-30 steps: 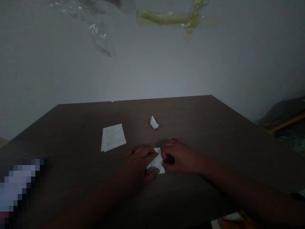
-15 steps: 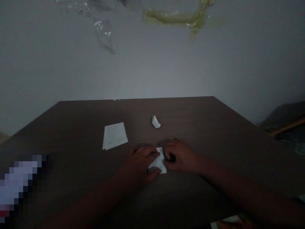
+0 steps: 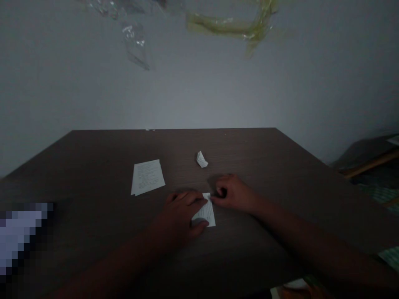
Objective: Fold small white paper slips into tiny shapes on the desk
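A small printed paper [image 3: 207,216] lies on the dark wooden table in front of me. My left hand [image 3: 183,209] rests over its left part, fingers stretched out and thumb apart, pressing it to the tabletop. At the paper's upper right edge is my right hand [image 3: 232,193], its fingers curled in and its thumb tip touching or just beside the edge. Nothing shows inside the curled fingers. Beyond the hands sits a crumpled or folded piece of paper [image 3: 202,160]. To the left lie a few overlapping printed sheets [image 3: 148,177].
The table [image 3: 102,153] meets a grey wall [image 3: 199,91] at its far edge. A blurred-out bright object [image 3: 20,232] stands at the left. Clear and yellowish tape [image 3: 221,25] sticks to the wall. Dark items and a wooden bar [image 3: 370,164] are beyond the right edge.
My right hand has slid up along the paper's right edge, away from me. My left hand stays on the paper. The whole view has shifted slightly.
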The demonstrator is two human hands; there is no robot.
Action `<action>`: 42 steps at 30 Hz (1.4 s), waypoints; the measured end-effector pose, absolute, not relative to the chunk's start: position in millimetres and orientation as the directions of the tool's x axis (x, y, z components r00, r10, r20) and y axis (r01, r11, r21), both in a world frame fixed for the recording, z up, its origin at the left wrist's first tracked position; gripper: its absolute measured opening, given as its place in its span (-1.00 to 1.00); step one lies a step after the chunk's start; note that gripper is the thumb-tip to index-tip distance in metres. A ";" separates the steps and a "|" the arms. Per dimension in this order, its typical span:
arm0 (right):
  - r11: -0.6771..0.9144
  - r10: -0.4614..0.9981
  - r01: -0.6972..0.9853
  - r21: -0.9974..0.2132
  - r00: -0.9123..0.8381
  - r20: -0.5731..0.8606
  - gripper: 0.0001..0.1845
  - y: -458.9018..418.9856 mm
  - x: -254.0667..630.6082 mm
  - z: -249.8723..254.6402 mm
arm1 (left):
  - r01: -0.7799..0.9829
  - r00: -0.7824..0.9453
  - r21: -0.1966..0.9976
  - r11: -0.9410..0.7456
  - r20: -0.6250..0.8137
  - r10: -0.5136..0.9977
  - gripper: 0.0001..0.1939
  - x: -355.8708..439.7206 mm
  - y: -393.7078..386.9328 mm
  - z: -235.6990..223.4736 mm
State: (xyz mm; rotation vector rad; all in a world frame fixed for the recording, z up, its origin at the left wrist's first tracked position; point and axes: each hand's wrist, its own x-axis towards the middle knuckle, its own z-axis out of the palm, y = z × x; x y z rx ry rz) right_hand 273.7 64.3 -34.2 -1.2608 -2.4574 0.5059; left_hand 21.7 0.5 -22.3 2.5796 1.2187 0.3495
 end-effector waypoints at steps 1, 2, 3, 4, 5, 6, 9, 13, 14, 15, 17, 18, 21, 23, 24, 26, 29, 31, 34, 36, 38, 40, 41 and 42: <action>0.558 0.813 0.699 -0.448 -0.569 0.124 -0.60 62.4 274.7 -33.4 | 0.716 0.615 0.340 -0.610 0.107 0.781 -0.50 21.4 0.4 -22.8; 0.559 0.813 0.703 -0.440 -0.570 0.121 -0.60 60.8 274.9 -33.0 | 0.714 0.614 0.341 -0.611 0.116 0.781 -0.50 21.2 0.3 -23.3; 0.549 0.821 0.715 -0.432 -0.559 0.117 -0.59 59.9 274.3 -32.8 | 0.713 0.611 0.343 -0.612 0.124 0.782 -0.51 21.0 0.2 -23.7; 0.530 0.835 0.732 -0.429 -0.538 0.113 -0.59 59.6 273.1 -33.0 | 0.709 0.612 0.343 -0.616 0.135 0.779 -0.51 20.8 0.1 -24.1; 0.507 0.851 0.748 -0.429 -0.514 0.109 -0.59 60.0 271.3 -33.5 | 0.703 0.616 0.342 -0.624 0.144 0.774 -0.52 20.6 -0.1 -24.5; 0.485 0.865 0.761 -0.431 -0.491 0.107 -0.58 60.9 269.2 -34.2 | 0.699 0.620 0.341 -0.629 0.152 0.770 -0.52 20.5 -0.2 -24.7; 0.434 0.895 0.787 -0.439 -0.432 0.111 -0.57 65.2 263.4 -37.0 | 0.698 0.614 0.340 -0.630 0.169 0.771 -0.54 20.0 -0.6 -24.7; 0.406 0.912 0.804 -0.434 -0.387 0.135 -0.58 69.3 261.1 -38.9 | 0.699 0.623 0.333 -0.632 0.149 0.768 -0.51 19.9 -0.4 -24.1; 0.408 0.911 0.803 -0.434 -0.390 0.135 -0.58 69.5 261.5 -38.6 | 0.705 0.621 0.329 -0.628 0.141 0.771 -0.50 20.1 -0.2 -24.0; 0.414 0.908 0.800 -0.433 -0.398 0.132 -0.58 69.3 262.3 -38.0 | 0.711 0.617 0.324 -0.624 0.136 0.775 -0.50 20.2 -0.1 -24.0; 0.442 0.893 0.787 -0.430 -0.431 0.130 -0.59 68.1 264.5 -36.2 | 0.717 0.615 0.317 -0.621 0.133 0.778 -0.50 20.6 0.3 -23.9; 0.461 0.883 0.779 -0.425 -0.452 0.129 -0.60 67.1 265.7 -35.2 | 0.715 0.619 0.316 -0.624 0.129 0.775 -0.50 20.8 0.4 -23.8; 0.503 0.854 0.763 -0.407 -0.510 0.099 -0.62 63.1 269.2 -31.2 | 0.719 0.621 0.321 -0.616 0.102 0.778 -0.48 21.0 0.6 -23.2; 0.519 0.840 0.756 -0.400 -0.538 0.071 -0.63 59.0 270.3 -27.2 | 0.723 0.618 0.325 -0.610 0.092 0.781 -0.48 20.9 0.4 -23.0; 0.527 0.832 0.751 -0.398 -0.552 0.059 -0.63 56.5 270.4 -24.6 | 0.722 0.618 0.326 -0.610 0.093 0.781 -0.48 20.8 0.2 -23.0; 0.545 0.813 0.740 -0.395 -0.581 0.034 -0.64 50.6 270.0 -18.6 | 0.722 0.616 0.330 -0.609 0.096 0.782 -0.47 20.6 -0.3 -23.3; 0.569 0.779 0.723 -0.391 -0.626 -0.025 -0.62 40.9 268.8 -10.7 | 0.727 0.603 0.344 -0.595 0.095 0.792 -0.47 20.3 -0.8 -23.2; 0.586 0.762 0.711 -0.390 -0.646 -0.033 -0.61 34.8 268.0 -7.8 | 0.731 0.599 0.348 -0.587 0.084 0.796 -0.48 20.2 -0.8 -22.6; 0.606 0.747 0.695 -0.386 -0.664 -0.022 -0.60 27.3 266.8 -6.2 | 0.727 0.611 0.339 -0.596 0.077 0.788 -0.47 20.1 -0.3 -21.1; 0.615 0.735 0.685 -0.389 -0.677 -0.029 -0.59 23.6 266.5 -5.1 | 0.720 0.618 0.335 -0.607 0.086 0.781 -0.47 20.1 0.1 -20.2; 0.624 0.723 0.672 -0.398 -0.690 -0.031 -0.58 21.5 267.0 -3.8 | 0.722 0.615 0.335 -0.606 0.091 0.783 -0.48 19.9 0.2 -19.4; 0.631 0.718 0.657 -0.413 -0.696 -0.009 -0.56 21.6 268.3 -3.7 | 0.721 0.619 0.333 -0.608 0.083 0.781 -0.49 19.5 0.1 -19.1; 0.631 0.720 0.649 -0.425 -0.694 0.008 -0.55 22.6 269.0 -4.6 | 0.718 0.624 0.334 -0.611 0.081 0.777 -0.48 19.1 -0.1 -19.3; 0.627 0.723 0.640 -0.445 -0.690 0.026 -0.54 24.2 269.7 -6.2 | 0.713 0.628 0.336 -0.615 0.084 0.774 -0.48 18.7 -0.3 -19.6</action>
